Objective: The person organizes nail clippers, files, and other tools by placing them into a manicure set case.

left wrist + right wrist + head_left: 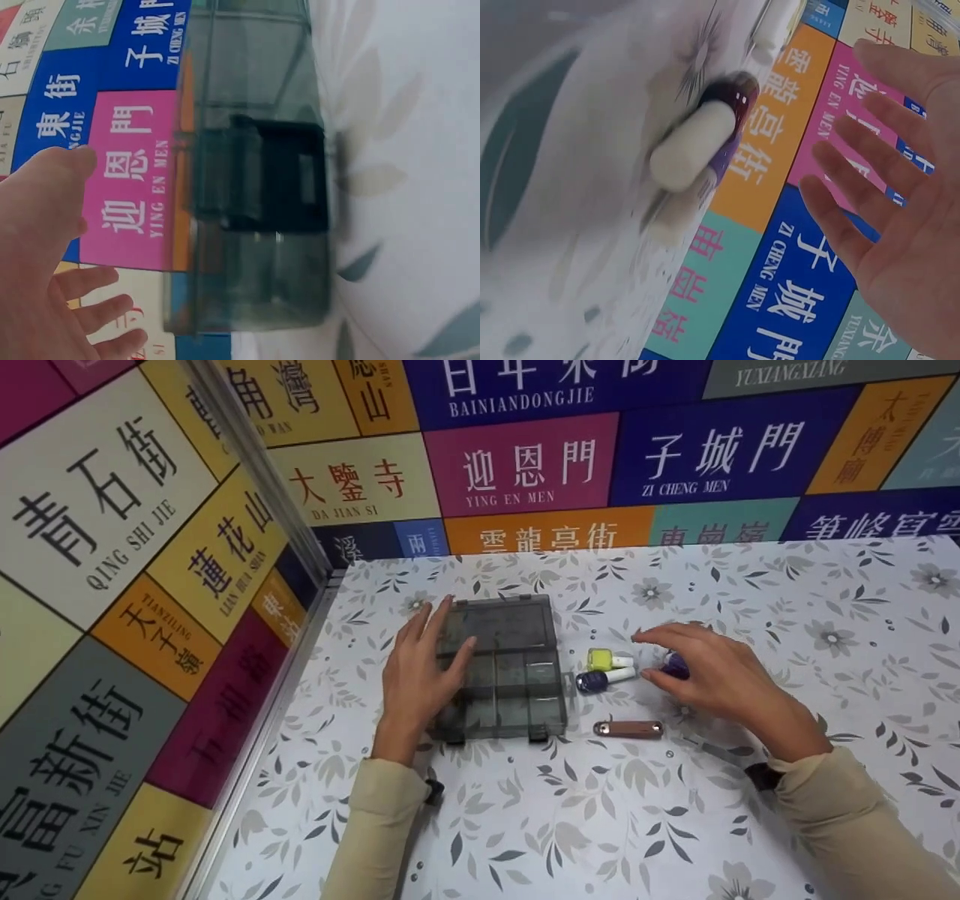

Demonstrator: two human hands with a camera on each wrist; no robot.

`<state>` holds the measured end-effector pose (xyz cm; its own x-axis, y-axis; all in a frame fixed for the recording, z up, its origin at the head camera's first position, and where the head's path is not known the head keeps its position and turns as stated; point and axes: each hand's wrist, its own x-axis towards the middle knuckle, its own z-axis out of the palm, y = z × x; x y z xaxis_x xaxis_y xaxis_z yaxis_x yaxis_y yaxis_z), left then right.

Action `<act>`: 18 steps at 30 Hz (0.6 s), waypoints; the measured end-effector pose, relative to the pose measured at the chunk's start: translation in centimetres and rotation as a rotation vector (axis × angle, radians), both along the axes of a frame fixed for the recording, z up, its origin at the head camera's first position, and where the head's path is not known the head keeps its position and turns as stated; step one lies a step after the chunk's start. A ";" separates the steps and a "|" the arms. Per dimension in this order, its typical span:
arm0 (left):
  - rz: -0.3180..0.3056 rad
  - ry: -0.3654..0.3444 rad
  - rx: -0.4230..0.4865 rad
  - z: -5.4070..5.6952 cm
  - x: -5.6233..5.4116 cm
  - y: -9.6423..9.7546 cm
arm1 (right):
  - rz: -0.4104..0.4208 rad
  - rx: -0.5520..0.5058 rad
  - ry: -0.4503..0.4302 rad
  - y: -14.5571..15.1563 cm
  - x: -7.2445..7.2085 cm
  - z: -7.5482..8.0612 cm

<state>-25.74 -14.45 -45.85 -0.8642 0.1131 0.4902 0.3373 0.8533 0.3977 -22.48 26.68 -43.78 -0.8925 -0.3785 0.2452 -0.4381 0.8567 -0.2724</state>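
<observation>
A smoky see-through plastic box (514, 626) with compartments lies closed on the table. My left hand (420, 675) is over its left side, fingers extended and thumb spread. In the left wrist view the box's black latch (292, 176) faces the camera beside the left hand (45, 247). Right of the box lie a yellow nail polish bottle (599, 660) and a dark blue nail polish bottle (592, 682), both with white caps. My right hand (724, 675) hovers with loosely bent fingers by a purple bottle (677, 665), partly hidden. The right wrist view shows a dark red bottle (735, 94) apart from the spread fingers.
A small brown-handled folding tool (628, 729) with metal ends lies in front of the bottles. The table (570, 795) wears a white cloth with printed leaves and flowers. Colourful sign-covered walls (525, 465) stand behind and at the left.
</observation>
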 end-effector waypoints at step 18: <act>-0.066 -0.080 0.067 -1.8 -0.9 -0.8 | 0.059 -0.022 -0.151 -1.9 -1.4 -1.9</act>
<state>-26.64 -15.29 -47.64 -0.8928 0.1406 0.4279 0.3566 0.8011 0.4808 -23.92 24.76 -45.64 -0.8964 -0.4271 0.1187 -0.4399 0.8240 -0.3571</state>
